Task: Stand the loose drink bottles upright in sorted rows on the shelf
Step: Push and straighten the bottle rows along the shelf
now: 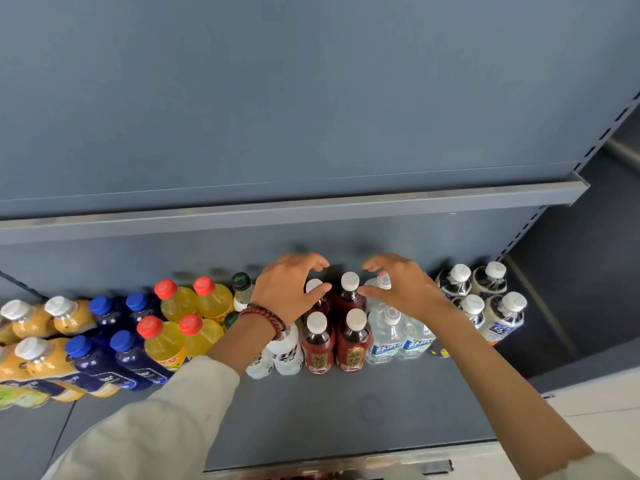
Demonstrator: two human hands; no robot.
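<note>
Dark-red white-capped plastic bottles (349, 299): left hand (287, 292) & right hand (401, 289) flank back pair, fingers half-curled, empty; prob. aligning rows, next press pair tgthr

The grey metal shelf (346, 410) carries upright bottles, two deep, towards its back wall. From the left stand orange bottles (31, 362), blue bottles (135, 362), yellow bottles (166, 344) (red caps), milky white bottles (287, 351), dark red bottles (351, 351), clear bottles (384, 341) and, slightly apart, four pale bottles (502, 320).
</note>
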